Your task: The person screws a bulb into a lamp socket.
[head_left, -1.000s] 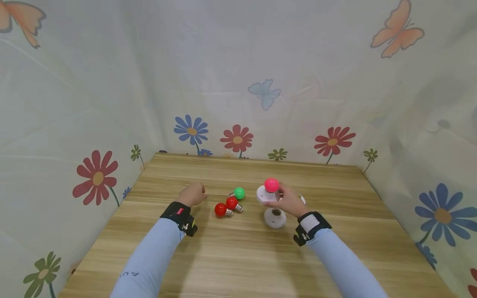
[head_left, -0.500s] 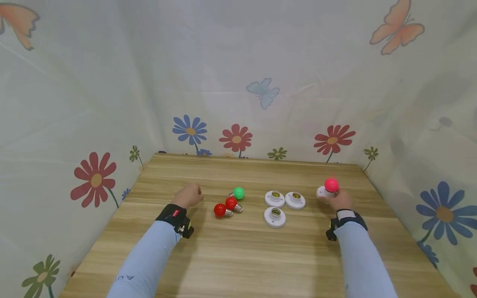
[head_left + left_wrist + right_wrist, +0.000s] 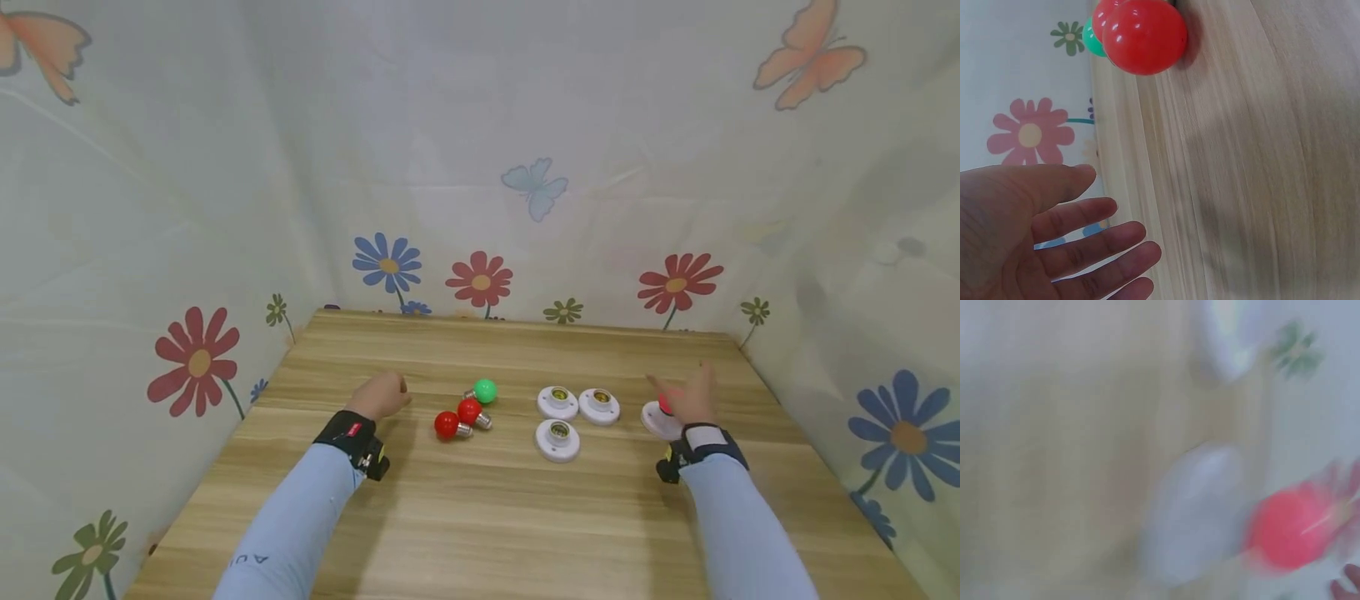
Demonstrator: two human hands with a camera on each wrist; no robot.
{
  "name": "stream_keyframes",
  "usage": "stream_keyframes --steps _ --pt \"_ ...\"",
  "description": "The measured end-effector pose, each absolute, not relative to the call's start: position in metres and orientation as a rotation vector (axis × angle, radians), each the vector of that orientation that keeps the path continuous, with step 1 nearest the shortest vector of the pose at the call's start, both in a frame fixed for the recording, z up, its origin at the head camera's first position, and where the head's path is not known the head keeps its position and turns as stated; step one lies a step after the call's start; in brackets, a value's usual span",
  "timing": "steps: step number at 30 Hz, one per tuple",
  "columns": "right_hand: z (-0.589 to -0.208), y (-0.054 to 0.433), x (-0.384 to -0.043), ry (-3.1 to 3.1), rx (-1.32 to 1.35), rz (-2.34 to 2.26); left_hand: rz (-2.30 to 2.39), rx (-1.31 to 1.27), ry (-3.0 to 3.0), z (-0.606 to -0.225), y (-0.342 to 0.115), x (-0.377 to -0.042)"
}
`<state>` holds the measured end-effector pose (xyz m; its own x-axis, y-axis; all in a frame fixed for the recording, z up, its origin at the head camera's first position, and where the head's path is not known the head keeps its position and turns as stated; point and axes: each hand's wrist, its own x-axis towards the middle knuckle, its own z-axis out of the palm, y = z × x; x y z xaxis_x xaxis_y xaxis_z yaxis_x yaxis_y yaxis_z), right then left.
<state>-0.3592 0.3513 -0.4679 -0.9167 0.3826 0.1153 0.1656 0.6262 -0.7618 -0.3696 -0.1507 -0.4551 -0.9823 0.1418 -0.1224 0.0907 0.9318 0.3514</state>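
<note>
My right hand (image 3: 693, 398) hovers over a white lamp holder (image 3: 657, 422) at the right of the table, its fingers spread apart. A pinkish-red bulb (image 3: 1291, 528) stands in that holder, and in the head view the hand covers most of it. The right wrist view is blurred, with fingertips at its lower right corner, apart from the bulb. My left hand (image 3: 378, 396) holds nothing, its fingers loosely bent above the table's left part. Nearest to it lie two red bulbs (image 3: 446, 425) and a green bulb (image 3: 485, 391), on their sides with metal screw bases showing.
Three white lamp holders without bulbs stand grouped mid-table: a back left holder (image 3: 557, 402), a back right holder (image 3: 599, 407) and a front holder (image 3: 557, 440). The wooden table (image 3: 480, 517) is bounded by a flowered cloth wall (image 3: 420, 167) at the back and sides.
My right hand has carried the holder with the pinkish-red bulb from mid-table to the right, set it down and let go. The left hand has stayed nearly still.
</note>
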Motion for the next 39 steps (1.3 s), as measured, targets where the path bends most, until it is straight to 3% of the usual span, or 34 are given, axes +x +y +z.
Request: stream_keyframes --steps 8,16,24,30,39 --pt "-0.399 0.272 -0.354 -2.565 0.325 0.930 0.537 0.216 2.942 -0.450 -0.141 -0.366" --pt "-0.414 0.236 -0.335 -3.059 0.687 0.678 0.516 0.217 2.943 -0.450 -0.131 -0.360" --pt "-0.442 0.240 -0.327 -3.459 0.580 0.454 0.503 0.200 2.940 -0.455 -0.126 -0.358" --pt "-0.458 0.230 -0.330 -3.376 0.501 0.427 0.485 0.212 2.948 -0.456 -0.124 -0.359" --pt "-0.492 0.199 -0.329 -3.337 0.150 0.217 0.459 0.259 2.957 -0.454 -0.121 -0.358"
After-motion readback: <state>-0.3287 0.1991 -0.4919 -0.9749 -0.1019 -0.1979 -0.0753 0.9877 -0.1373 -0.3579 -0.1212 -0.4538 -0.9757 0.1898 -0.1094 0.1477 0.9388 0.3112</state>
